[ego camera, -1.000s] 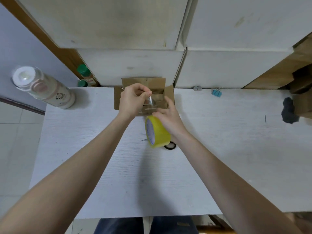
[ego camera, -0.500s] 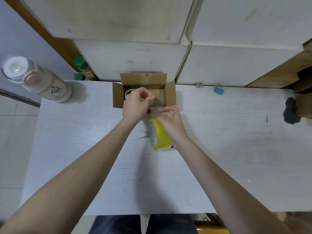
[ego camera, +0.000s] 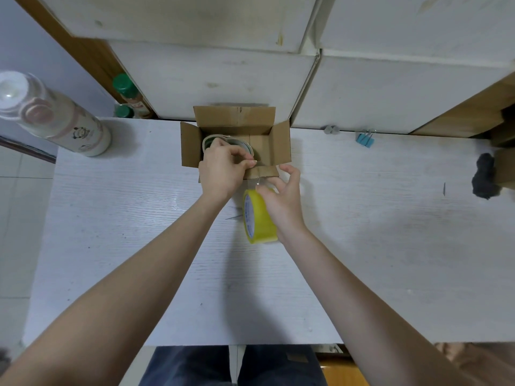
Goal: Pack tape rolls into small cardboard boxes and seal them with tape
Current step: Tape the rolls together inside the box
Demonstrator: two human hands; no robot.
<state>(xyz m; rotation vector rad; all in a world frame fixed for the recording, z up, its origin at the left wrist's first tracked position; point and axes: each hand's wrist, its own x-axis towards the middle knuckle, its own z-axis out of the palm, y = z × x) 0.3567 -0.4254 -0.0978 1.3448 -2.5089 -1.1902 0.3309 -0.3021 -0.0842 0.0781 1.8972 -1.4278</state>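
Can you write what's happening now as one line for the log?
box: open | left hand: pinching tape end | right hand: on yellow tape roll

A home desk corner, plainly domestic.
A white wood-grain table (ego camera: 139, 246) sits against white cabinets (ego camera: 217, 79), with a drink bottle (ego camera: 55, 118), binder clip (ego camera: 365, 139), tiled floor.

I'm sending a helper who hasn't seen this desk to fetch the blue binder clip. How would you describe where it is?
Start at the white table and follow its far edge, where it meets the white cabinet fronts. To the right of the open cardboard box, past a small grey piece, lies the blue binder clip. It is the only blue thing on the table.
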